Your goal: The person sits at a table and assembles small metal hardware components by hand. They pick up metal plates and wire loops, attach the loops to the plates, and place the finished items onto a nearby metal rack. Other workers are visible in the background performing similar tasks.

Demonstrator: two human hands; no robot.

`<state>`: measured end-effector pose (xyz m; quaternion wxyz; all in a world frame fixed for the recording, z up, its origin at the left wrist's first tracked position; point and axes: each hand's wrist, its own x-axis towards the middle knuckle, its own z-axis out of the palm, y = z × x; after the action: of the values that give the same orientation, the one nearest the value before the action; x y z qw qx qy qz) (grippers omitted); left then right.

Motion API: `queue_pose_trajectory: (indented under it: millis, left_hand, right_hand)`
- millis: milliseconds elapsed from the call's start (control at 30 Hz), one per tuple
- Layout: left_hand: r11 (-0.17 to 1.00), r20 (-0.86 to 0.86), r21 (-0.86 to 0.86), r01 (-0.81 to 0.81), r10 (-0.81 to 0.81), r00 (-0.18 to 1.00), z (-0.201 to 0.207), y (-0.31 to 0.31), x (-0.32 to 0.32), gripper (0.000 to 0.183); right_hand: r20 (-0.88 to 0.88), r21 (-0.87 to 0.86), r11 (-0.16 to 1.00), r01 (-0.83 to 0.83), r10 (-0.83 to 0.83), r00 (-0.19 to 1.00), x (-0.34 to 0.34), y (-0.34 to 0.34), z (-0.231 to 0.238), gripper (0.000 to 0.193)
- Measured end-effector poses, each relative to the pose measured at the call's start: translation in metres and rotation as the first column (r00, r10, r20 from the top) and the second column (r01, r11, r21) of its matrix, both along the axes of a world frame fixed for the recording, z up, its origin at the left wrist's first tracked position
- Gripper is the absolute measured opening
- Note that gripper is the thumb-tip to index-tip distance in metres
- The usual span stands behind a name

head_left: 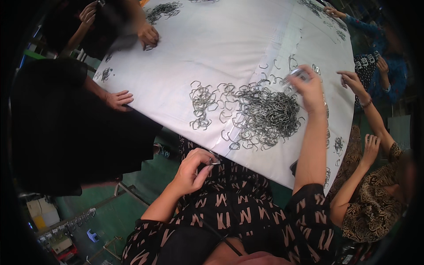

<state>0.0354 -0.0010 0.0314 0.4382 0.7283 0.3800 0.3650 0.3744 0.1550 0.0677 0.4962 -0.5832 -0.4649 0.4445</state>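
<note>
Over my lap, just off the table's near edge, my left hand is closed in a pinch on a small shiny metal piece. Its exact shape is too small to tell. My right hand reaches above the far right side of a pile of bent wire rings. Motion smears its fingers, and a blurred metallic glint shows at them, so its grip is unclear. The dark grey rings are open, C-shaped hooks, heaped densely with looser ones spread to the left. Beyond my right hand lies a small shiny metal piece.
A white-covered table spreads ahead. At its far left a person's hand works near another ring pile; nearer, a hand rests on the edge. People on the right reach in, one hand near mine. More rings lie there.
</note>
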Motion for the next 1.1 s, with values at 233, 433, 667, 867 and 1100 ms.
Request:
queue_pose_trajectory:
  millis: [233, 433, 667, 867, 1100]
  left_hand:
    - [0.996, 0.037, 0.076, 0.056, -0.059, 0.998, 0.005, -0.009, 0.004, 0.015]
    - [0.993, 0.056, 0.107, 0.051, -0.058, 0.997, 0.001, -0.020, -0.001, 0.016]
    - [0.992, 0.072, 0.127, -0.010, 0.001, 0.997, -0.003, -0.022, -0.005, 0.012]
    - [0.985, 0.001, 0.153, -0.079, 0.079, 0.997, -0.014, -0.021, -0.001, 0.015]
    - [0.965, 0.037, 0.165, -0.203, 0.200, 0.979, -0.007, -0.022, 0.014, 0.015]
  right_hand:
    - [0.372, -0.062, 0.955, -0.289, 0.291, 0.882, -0.130, -0.050, -0.067, 0.026]
    - [0.529, 0.315, 0.945, -0.091, -0.095, 0.843, -0.133, -0.061, -0.064, 0.014]
    - [-0.209, -0.294, 0.927, -0.231, 0.174, 0.962, -0.113, -0.076, -0.053, 0.023]
    - [-0.370, -0.192, 0.896, -0.401, 0.312, 0.875, -0.116, -0.112, -0.047, 0.029]
    - [0.033, -0.110, 0.915, -0.388, 0.393, 0.919, -0.132, -0.145, -0.033, 0.017]
